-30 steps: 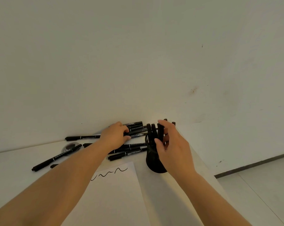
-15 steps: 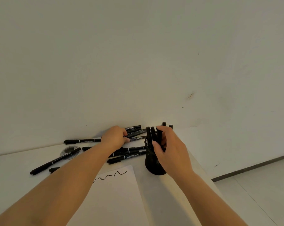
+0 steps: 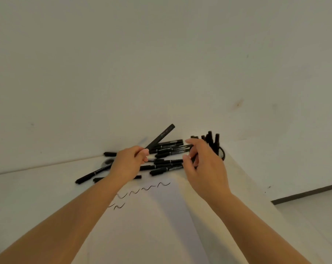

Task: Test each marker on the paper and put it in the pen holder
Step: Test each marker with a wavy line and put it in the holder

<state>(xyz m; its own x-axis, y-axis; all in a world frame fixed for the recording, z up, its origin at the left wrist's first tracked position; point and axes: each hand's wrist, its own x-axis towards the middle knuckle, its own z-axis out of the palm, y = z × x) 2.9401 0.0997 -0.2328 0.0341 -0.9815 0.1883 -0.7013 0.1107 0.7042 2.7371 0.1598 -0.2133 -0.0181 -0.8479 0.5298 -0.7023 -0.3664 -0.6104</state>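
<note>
Presently left hand [image 3: 127, 164] pinches black marker [image 3: 161, 137] at lower barrel; right hand [image 3: 203, 168] loosely curled, empty. Marker light, rigid, smooth; grip mid-barrel.

Left hand [image 3: 127, 164] curled in a pinch; right hand [image 3: 205, 166] raised, fingers [image 3: 191, 143] loosely bent

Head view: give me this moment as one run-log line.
left hand: grips raised black marker | right hand: open, beside black pen holder | white paper: squiggles | next: test
</note>
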